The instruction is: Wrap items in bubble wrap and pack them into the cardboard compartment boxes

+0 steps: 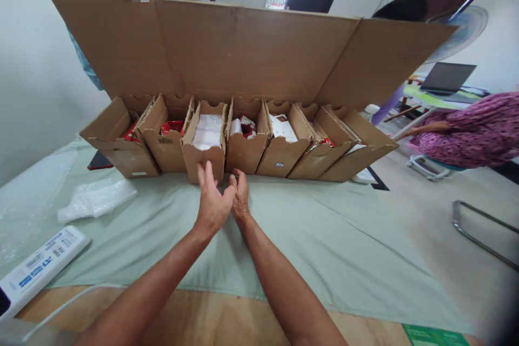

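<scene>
Brown boxes [247, 152], pale green cloth [324, 243]

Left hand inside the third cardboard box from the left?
No, the left hand is outside that cardboard box, its fingers in front of the box's near face, below the rim.

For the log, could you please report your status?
Left hand at third open brown cardboard box from left; right hand alongside; crumpled clear bubble wrap off left, not blocking.

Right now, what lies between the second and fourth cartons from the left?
In the head view, the third carton, holding pale items, with the left hand at its front.
</scene>
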`<state>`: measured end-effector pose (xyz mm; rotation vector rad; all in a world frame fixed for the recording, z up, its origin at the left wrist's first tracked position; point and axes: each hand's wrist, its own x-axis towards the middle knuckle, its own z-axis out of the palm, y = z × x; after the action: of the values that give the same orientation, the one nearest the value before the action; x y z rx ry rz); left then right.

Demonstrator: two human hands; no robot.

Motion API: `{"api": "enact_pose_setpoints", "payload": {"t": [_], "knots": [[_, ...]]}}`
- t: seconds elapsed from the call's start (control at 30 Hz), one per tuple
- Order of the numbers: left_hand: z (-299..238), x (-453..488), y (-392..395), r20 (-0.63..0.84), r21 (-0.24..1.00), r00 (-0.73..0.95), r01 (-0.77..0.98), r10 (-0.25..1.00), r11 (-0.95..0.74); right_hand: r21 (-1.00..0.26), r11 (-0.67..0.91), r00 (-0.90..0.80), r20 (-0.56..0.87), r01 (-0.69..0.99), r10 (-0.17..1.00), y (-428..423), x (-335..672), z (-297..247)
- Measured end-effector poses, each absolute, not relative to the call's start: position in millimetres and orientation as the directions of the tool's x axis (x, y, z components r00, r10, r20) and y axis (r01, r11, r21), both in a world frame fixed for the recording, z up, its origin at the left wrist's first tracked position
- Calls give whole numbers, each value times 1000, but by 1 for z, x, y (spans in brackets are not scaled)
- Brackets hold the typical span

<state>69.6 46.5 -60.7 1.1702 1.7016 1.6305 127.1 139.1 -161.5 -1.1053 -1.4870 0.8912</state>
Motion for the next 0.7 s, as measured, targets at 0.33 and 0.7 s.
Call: {"api": "enact_pose_setpoints", "payload": {"t": [0.33,0.7], "knots": [[-59,54,97,217,951,-499,301,839,-68,-929,317,-79,307,192,948,139,128,-153],[-120,63,-113,347,723,-300,689,889,-49,-848,505,-401,411,161,819,106,91,-74]]}}
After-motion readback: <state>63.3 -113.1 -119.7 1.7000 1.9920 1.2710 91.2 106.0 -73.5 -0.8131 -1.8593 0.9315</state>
